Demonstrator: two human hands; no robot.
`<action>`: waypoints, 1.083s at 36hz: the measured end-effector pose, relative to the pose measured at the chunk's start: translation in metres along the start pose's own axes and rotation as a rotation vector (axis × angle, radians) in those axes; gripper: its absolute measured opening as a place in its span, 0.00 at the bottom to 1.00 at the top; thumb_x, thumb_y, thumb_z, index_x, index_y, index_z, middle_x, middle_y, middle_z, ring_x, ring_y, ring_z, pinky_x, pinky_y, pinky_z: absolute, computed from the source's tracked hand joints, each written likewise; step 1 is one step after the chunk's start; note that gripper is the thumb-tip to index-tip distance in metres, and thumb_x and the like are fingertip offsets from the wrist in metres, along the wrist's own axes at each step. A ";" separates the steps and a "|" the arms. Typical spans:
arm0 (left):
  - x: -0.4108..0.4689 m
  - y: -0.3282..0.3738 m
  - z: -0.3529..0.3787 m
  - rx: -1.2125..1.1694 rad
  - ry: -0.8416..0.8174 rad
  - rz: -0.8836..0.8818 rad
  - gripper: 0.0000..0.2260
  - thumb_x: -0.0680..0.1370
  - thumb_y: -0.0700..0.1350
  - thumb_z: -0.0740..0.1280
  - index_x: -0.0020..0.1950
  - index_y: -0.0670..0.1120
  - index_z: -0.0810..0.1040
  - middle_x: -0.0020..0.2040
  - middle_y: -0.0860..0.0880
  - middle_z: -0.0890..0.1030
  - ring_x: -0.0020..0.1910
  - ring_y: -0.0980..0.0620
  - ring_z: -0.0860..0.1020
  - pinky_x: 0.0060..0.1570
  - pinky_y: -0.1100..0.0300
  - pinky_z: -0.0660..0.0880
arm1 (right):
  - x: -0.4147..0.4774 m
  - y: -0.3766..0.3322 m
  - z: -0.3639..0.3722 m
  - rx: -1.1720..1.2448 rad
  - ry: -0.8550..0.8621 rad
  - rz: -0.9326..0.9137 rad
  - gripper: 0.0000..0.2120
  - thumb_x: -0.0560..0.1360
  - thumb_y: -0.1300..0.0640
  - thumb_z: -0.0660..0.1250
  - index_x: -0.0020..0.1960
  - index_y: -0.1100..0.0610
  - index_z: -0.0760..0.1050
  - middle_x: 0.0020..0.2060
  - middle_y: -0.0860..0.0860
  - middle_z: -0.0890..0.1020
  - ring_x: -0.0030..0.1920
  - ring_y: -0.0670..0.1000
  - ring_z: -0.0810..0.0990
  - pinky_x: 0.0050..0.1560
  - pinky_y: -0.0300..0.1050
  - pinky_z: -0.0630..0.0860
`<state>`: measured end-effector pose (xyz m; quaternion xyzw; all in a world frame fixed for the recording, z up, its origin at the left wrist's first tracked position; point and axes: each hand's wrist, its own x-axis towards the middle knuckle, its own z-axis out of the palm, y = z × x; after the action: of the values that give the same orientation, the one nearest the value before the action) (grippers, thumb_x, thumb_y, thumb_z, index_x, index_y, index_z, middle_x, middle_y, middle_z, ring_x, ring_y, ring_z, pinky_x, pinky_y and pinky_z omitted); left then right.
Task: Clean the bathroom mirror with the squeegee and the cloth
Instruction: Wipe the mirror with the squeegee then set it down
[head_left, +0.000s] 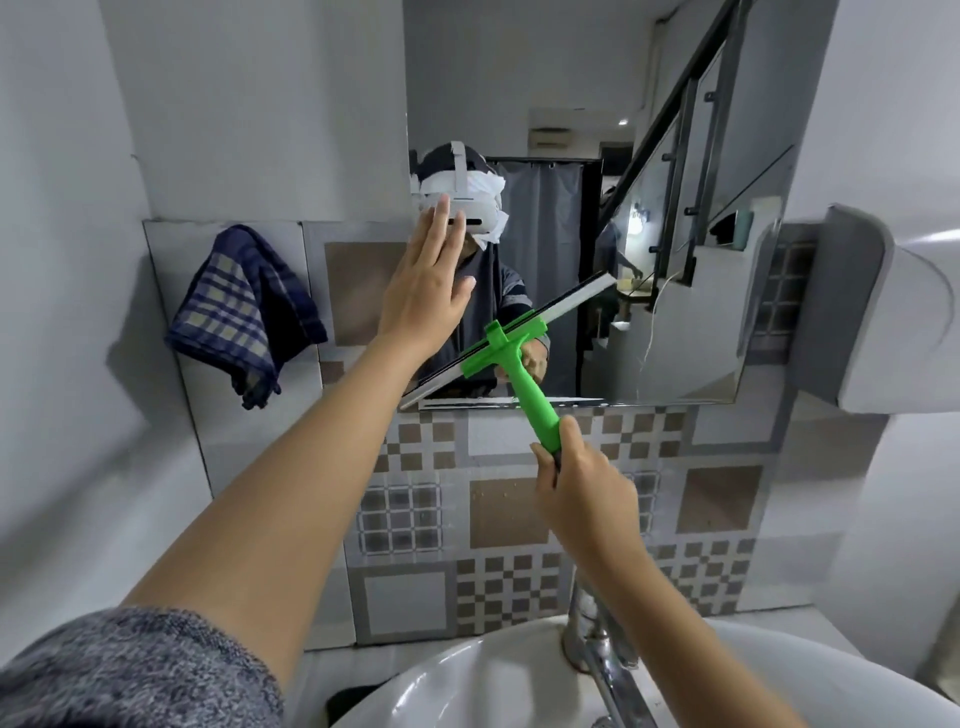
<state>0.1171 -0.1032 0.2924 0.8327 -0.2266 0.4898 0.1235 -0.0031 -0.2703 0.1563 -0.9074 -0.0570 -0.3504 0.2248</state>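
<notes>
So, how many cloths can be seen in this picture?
1. A blue checked cloth hangs on the tiled wall, left of the mirror. No other cloth shows; one could be out of view.

A home bathroom: a frameless mirror (649, 156) hangs on a wall of patterned brown-and-grey tiles (504, 512), and right below it sits a white basin (467, 686) with a chrome tap (597, 644). Left of the mirror, a checked cloth (244, 312) hangs on the tiles.
</notes>
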 end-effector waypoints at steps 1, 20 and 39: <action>-0.003 0.002 0.003 -0.004 0.011 -0.022 0.30 0.79 0.44 0.61 0.75 0.43 0.48 0.77 0.43 0.47 0.75 0.46 0.47 0.72 0.52 0.56 | 0.001 0.006 -0.003 -0.033 0.000 -0.022 0.16 0.79 0.50 0.56 0.59 0.60 0.67 0.36 0.53 0.78 0.29 0.54 0.77 0.26 0.50 0.76; -0.049 0.044 0.054 -0.053 0.149 -0.303 0.29 0.79 0.45 0.60 0.75 0.41 0.49 0.76 0.39 0.49 0.74 0.48 0.44 0.71 0.64 0.36 | 0.019 0.114 -0.049 -0.294 0.048 -0.240 0.17 0.71 0.56 0.70 0.56 0.64 0.73 0.31 0.53 0.80 0.21 0.54 0.76 0.20 0.36 0.61; -0.053 0.055 0.065 0.029 0.172 -0.349 0.30 0.80 0.48 0.59 0.75 0.42 0.47 0.76 0.39 0.48 0.75 0.44 0.46 0.69 0.67 0.34 | -0.002 0.171 -0.037 -0.100 0.053 -0.117 0.16 0.71 0.60 0.70 0.56 0.67 0.74 0.35 0.57 0.83 0.22 0.54 0.76 0.20 0.36 0.66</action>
<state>0.1172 -0.1652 0.2139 0.8163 -0.0603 0.5334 0.2132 0.0175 -0.4397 0.1167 -0.9030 -0.0865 -0.3894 0.1598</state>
